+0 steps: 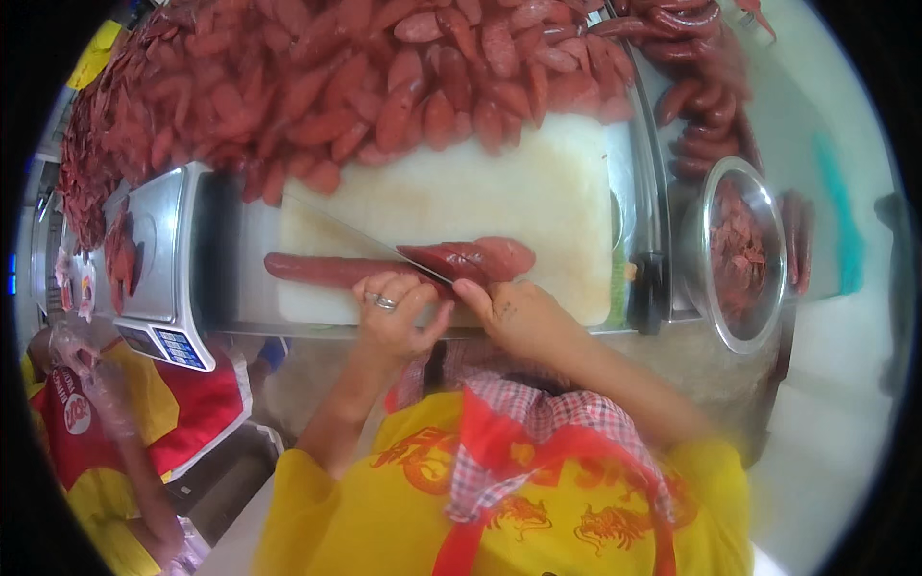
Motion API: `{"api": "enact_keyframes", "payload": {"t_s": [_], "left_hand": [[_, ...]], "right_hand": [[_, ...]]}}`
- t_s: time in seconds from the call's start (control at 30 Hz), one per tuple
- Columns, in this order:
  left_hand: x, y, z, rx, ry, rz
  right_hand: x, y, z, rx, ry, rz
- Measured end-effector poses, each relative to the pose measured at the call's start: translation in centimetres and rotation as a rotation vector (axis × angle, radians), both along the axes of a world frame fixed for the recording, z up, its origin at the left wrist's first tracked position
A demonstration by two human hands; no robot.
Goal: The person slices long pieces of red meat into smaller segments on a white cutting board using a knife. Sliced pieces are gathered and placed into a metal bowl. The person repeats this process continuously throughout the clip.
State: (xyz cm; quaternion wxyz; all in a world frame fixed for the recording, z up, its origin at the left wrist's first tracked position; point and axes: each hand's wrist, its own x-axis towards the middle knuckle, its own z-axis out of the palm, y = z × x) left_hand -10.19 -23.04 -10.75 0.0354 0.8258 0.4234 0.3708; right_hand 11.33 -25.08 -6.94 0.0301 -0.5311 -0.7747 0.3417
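Observation:
A long red sausage [322,271] lies across the white cutting board [432,192], close to its near edge. My left hand [399,309], with a ring on one finger, is closed on the sausage with bent fingertips. My right hand [514,312] grips a knife [360,235]; its handle is hidden in my fingers. The blade slants up to the far left and crosses the sausage just right of my left fingertips. Right of the blade, several slanted slices [471,257] lean together in a row, partly behind my right thumb.
A big heap of sausage slices [336,86] covers the board's far side. Left stands a digital scale [154,250] with slices on its plate. Right are a steel bowl [715,288] of pieces and whole sausages [706,86]. A gloved co-worker [106,403] is at the lower left.

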Motion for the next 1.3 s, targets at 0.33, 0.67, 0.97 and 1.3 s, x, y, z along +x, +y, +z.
{"api": "enact_keyframes", "payload": {"t_s": [0.33,0.67,0.97,1.3], "left_hand": [[-2.7,1.9,-0.7,-0.014,-0.03,-0.109],[-2.5,1.2,-0.4,0.01,-0.028,-0.075],[-5.5,1.7,-0.2,-0.027,-0.079,-0.006],[-5.4,1.7,-0.6,-0.021,-0.118,-0.005]], "right_hand": [[8.2,-8.5,10.8,-0.483,-0.173,-0.414],[-1.8,0.1,0.7,-0.193,-0.037,-0.163],[5.3,-6.8,9.3,-0.427,-0.153,-0.352],[-2.8,-0.4,1.3,-0.162,-0.027,-0.104]]}}
